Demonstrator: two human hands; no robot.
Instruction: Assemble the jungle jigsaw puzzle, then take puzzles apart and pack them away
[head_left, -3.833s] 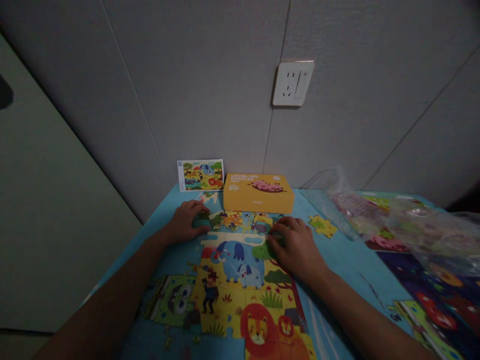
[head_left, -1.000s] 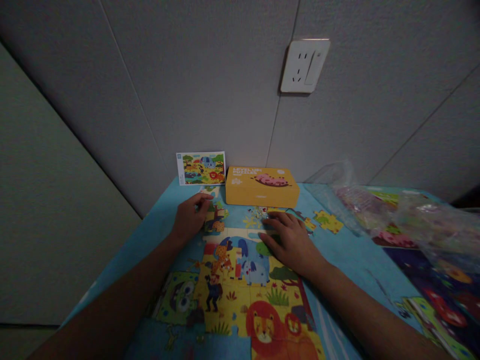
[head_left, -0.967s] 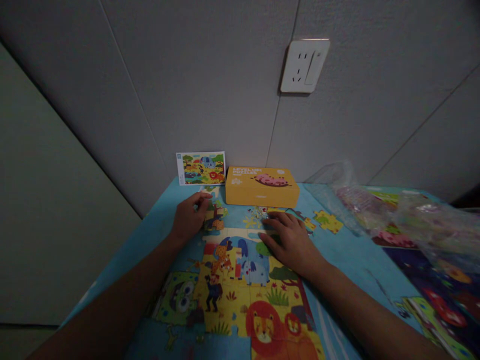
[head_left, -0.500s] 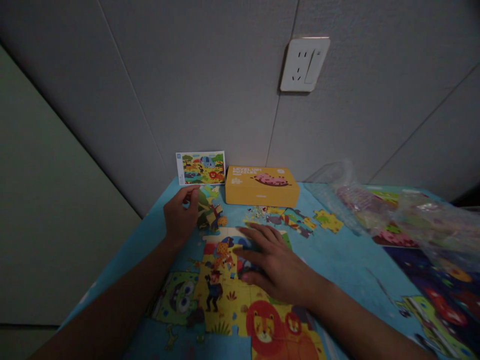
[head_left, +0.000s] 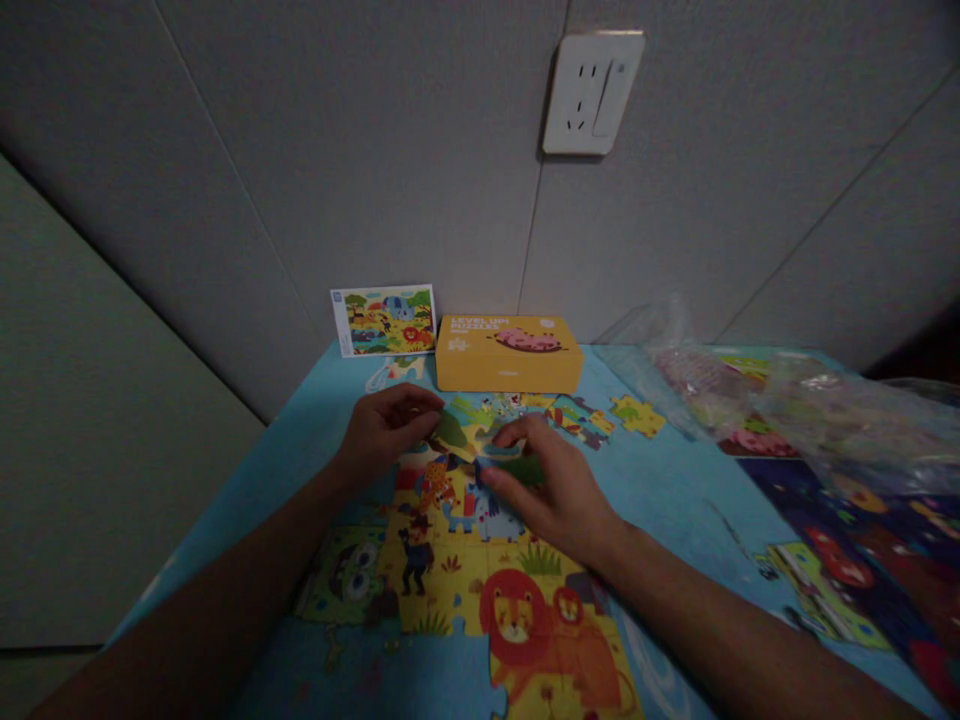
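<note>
A partly built animal jigsaw (head_left: 480,570) with a lion, an elephant and a small figure lies on the blue table cover (head_left: 675,490). My left hand (head_left: 382,430) pinches a green and yellow puzzle piece (head_left: 454,430) at the jigsaw's top edge. My right hand (head_left: 551,490) meets it from the right, its thumb and fingers closed on the same cluster of pieces above the elephant. Several loose pieces (head_left: 592,415) lie just beyond, in front of the yellow puzzle box (head_left: 510,352).
A reference picture card (head_left: 384,320) leans on the grey wall left of the box. A clear plastic bag (head_left: 787,410) with more pieces lies at the right. A wall socket (head_left: 592,92) sits above. Other printed pictures (head_left: 840,570) cover the right side.
My left hand has carried its piece from the far left corner rightwards to the jigsaw's top edge. My right hand lifted off the elephant area and closed in to meet it. The view dipped slightly.
</note>
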